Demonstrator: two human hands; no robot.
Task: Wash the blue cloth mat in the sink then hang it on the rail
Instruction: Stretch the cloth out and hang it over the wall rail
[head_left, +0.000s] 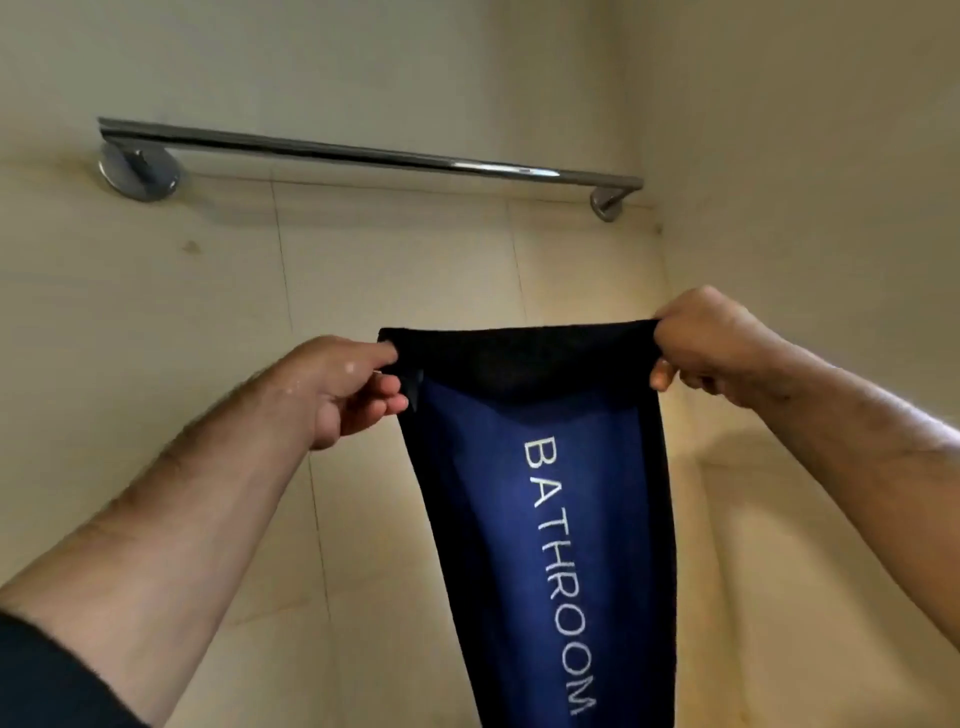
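The blue cloth mat (545, 519) hangs down in front of me, dark-bordered, with the white word BATHROOM running down its middle. My left hand (343, 389) pinches its upper left corner between thumb and fingers. My right hand (701, 343) grips the upper right corner in a fist. The top edge is stretched taut between both hands. The chrome rail (363, 153) is fixed on the wall above, well clear of the mat's top edge. The mat's lower end runs out of the frame.
Beige tiled walls (156, 312) meet in a corner at the right, close behind my right hand. The rail's round mounts sit at its left end (137, 171) and right end (608, 202). Nothing hangs on the rail.
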